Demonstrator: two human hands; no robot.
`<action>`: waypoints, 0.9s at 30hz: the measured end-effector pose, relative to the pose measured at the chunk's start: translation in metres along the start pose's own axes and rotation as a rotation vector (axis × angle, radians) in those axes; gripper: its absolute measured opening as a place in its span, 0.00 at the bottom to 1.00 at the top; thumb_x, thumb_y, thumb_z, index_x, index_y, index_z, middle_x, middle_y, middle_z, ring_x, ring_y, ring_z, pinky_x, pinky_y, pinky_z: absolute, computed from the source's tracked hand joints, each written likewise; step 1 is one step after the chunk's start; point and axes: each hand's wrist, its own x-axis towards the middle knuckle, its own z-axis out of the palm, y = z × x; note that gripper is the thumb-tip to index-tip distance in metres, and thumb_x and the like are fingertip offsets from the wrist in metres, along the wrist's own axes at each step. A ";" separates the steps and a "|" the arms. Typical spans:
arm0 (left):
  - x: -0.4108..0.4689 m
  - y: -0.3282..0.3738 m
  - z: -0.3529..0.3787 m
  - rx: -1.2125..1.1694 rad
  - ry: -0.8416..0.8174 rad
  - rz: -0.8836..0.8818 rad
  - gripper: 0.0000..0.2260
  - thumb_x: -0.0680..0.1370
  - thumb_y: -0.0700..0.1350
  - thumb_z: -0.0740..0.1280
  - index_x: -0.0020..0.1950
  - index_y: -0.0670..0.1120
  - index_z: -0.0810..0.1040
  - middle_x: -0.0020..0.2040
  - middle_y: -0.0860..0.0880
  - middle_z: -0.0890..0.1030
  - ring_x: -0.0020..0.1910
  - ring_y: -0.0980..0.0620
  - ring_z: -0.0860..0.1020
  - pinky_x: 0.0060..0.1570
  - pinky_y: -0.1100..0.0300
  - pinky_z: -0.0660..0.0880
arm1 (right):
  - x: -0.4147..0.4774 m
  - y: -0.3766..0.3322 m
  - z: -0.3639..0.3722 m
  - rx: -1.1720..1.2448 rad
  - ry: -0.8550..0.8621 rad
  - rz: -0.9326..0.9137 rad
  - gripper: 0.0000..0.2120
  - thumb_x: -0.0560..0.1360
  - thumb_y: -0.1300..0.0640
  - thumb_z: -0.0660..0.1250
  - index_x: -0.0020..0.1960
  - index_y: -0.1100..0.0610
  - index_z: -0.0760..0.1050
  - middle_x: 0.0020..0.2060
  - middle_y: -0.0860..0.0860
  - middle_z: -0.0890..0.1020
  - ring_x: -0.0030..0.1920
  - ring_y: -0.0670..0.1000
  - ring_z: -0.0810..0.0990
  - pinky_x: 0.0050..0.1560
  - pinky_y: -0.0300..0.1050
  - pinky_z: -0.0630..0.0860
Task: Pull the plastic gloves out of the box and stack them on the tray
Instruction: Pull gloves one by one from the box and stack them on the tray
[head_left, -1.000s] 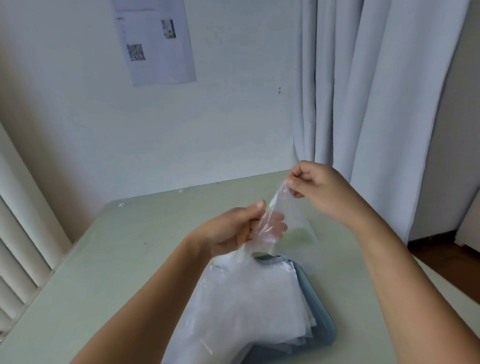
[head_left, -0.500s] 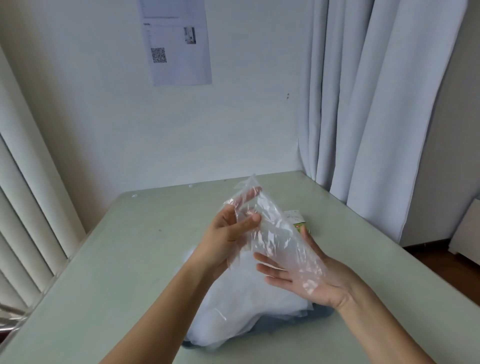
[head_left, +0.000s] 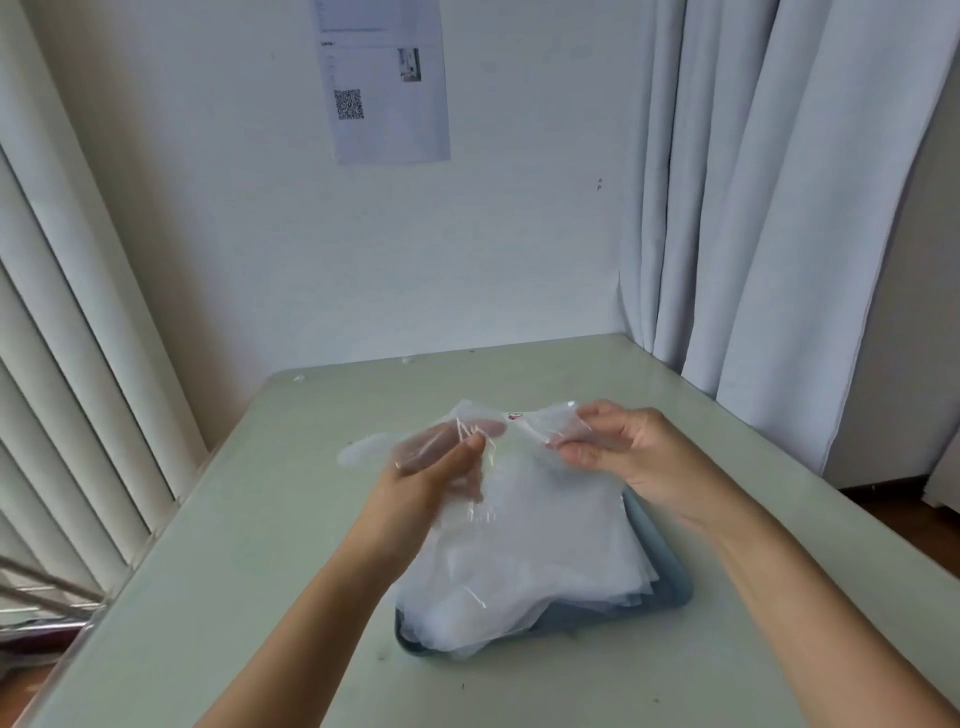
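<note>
Left hand (head_left: 436, 470): pinches one end of a clear plastic glove (head_left: 506, 434), thumb pressed to fingers seen through the film.
Right hand (head_left: 623, 452): grasps the other end, fingers curled on the film.
Held glove: stretched between both hands, raised above the far end of the pile.
Stack of gloves (head_left: 524, 561): lies on the blue-grey tray (head_left: 672, 577), spilling over its near edge.
Tray: sits on the pale green table (head_left: 249, 545).
Wall sheet (head_left: 389, 88): carries a QR code and a small photo; text too faint to read.
</note>
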 end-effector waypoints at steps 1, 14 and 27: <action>-0.002 0.001 -0.001 0.065 0.051 0.035 0.09 0.75 0.50 0.67 0.50 0.51 0.85 0.35 0.48 0.75 0.34 0.54 0.73 0.41 0.62 0.69 | 0.003 -0.001 -0.001 -0.066 0.027 -0.045 0.07 0.64 0.54 0.73 0.42 0.50 0.85 0.44 0.47 0.76 0.47 0.41 0.77 0.52 0.29 0.70; -0.016 0.002 -0.013 0.054 -0.015 -0.069 0.13 0.82 0.37 0.58 0.61 0.45 0.78 0.34 0.44 0.79 0.33 0.49 0.77 0.34 0.61 0.75 | 0.021 -0.007 -0.002 -0.080 -0.068 0.049 0.09 0.77 0.56 0.65 0.50 0.57 0.82 0.27 0.49 0.63 0.28 0.48 0.60 0.29 0.39 0.58; -0.003 -0.051 -0.018 0.515 0.162 -0.285 0.09 0.80 0.36 0.58 0.51 0.41 0.79 0.31 0.46 0.81 0.24 0.51 0.78 0.25 0.62 0.75 | 0.030 0.088 -0.006 -0.249 -0.102 0.513 0.06 0.74 0.67 0.69 0.40 0.60 0.76 0.32 0.51 0.81 0.27 0.43 0.79 0.28 0.36 0.73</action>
